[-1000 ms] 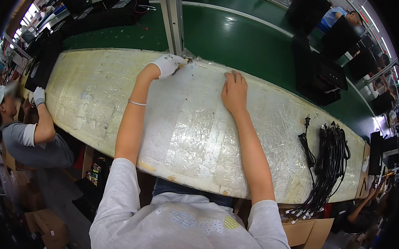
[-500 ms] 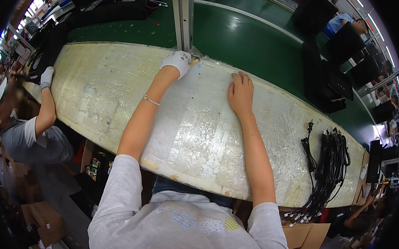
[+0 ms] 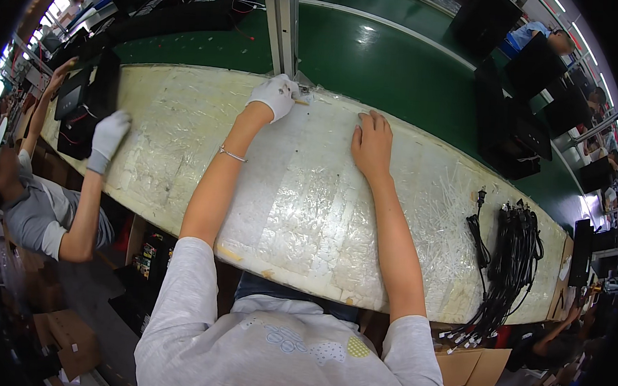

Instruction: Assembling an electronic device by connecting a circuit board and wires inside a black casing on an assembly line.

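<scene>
My left hand, in a white glove, is at the far edge of the worktable, against the foot of an upright metal post. Its fingers are bunched by the post and partly hidden, so whether they grip anything cannot be made out. A small yellowish piece shows beside the glove, perhaps a bare thumb tip. My bare right hand lies flat on the film-covered tabletop near the far edge, fingers stretched out, holding nothing.
Black power cables lie bundled on the right, beside loose clear strips. At the left, a co-worker's gloved hand is beside a black device. Beyond the table runs a green surface; a cardboard box stands below, right.
A black device has come onto the table's left end, and the co-worker's gloved hand has moved right and nearer. My left hand has shifted very slightly; my right hand stays put.
</scene>
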Available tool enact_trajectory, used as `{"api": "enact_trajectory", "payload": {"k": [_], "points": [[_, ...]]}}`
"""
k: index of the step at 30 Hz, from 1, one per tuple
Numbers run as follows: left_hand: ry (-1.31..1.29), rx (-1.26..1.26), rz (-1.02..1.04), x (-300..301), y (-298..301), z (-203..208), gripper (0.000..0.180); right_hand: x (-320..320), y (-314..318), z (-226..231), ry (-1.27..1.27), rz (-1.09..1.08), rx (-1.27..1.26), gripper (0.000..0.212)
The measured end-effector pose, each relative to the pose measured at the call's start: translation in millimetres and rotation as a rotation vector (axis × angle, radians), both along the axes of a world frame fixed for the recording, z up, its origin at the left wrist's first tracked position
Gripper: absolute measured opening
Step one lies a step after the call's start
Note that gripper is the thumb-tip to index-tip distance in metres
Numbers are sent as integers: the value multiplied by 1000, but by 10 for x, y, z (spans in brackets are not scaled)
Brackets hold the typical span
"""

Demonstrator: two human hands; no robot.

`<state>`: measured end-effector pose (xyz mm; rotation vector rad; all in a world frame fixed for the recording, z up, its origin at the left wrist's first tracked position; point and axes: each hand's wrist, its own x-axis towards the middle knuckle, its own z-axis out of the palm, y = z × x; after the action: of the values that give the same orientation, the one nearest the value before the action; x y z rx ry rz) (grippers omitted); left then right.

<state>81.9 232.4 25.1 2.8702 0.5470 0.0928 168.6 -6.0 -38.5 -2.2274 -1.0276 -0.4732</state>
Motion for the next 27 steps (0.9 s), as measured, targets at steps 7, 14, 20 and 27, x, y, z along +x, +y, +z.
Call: {"api": "enact_trajectory", "payload": {"k": [7,14,20,27], "points": [[-374,-4,11,16,216,-426,17,-12,40,47,0,12,26,30],[-760,258,169,-1205,-80,761,13,12,30,4,-82,27,-7,28],[-1069,856,850,-2982,436,528,34,-861,380,339,-109,254,102,42],[-1072,373,802,-3742,127,521,49,-2291,2585,388,128,925,160,71]]}}
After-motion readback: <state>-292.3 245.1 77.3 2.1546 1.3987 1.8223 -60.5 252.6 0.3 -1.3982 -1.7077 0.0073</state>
